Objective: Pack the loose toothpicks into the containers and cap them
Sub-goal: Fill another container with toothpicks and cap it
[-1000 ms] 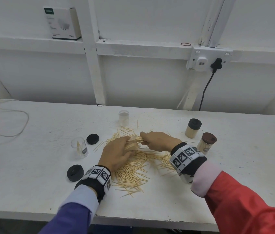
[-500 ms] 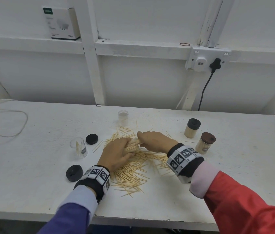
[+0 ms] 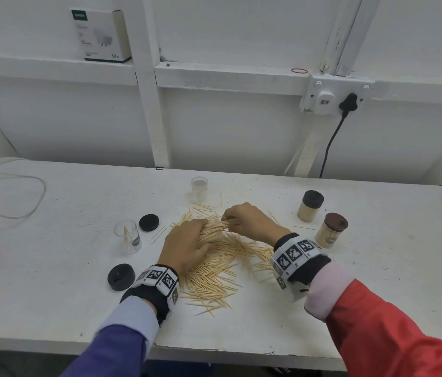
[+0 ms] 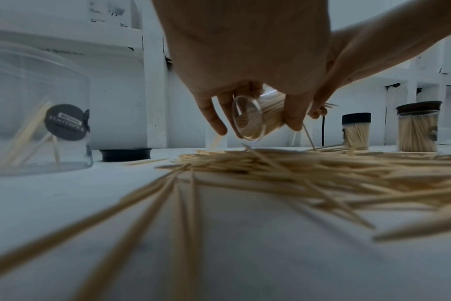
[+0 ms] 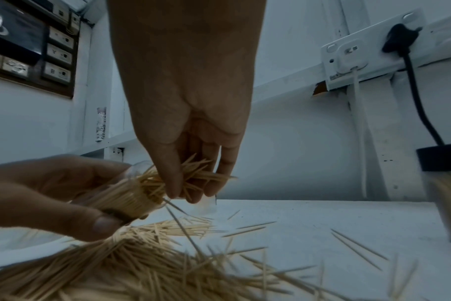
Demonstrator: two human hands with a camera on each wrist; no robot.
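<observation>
A pile of loose toothpicks [image 3: 214, 270] lies on the white table [image 3: 51, 281]. My left hand [image 3: 187, 246] grips a clear container [image 4: 252, 120] tipped on its side above the pile, packed with toothpicks [image 5: 126, 199]. My right hand [image 3: 244, 219] pinches a bunch of toothpicks [image 5: 193, 175] at the container's mouth. A clear container [image 3: 129, 236] with a few toothpicks stands at the left, another clear container [image 3: 199, 187] behind the pile. Two black caps [image 3: 148, 222] [image 3: 121, 277] lie on the table at the left.
Two capped, filled containers stand at the right, one black-capped [image 3: 310, 205], one brown-capped [image 3: 331, 233]. Cables [image 3: 10, 197] lie at the far left. A wall socket with a black plug [image 3: 347, 103] is behind, and a white box [image 3: 100, 35] sits on the ledge.
Both hands stay together over the pile; the right hand has shifted slightly left at the container's mouth. Nothing else on the table has moved.
</observation>
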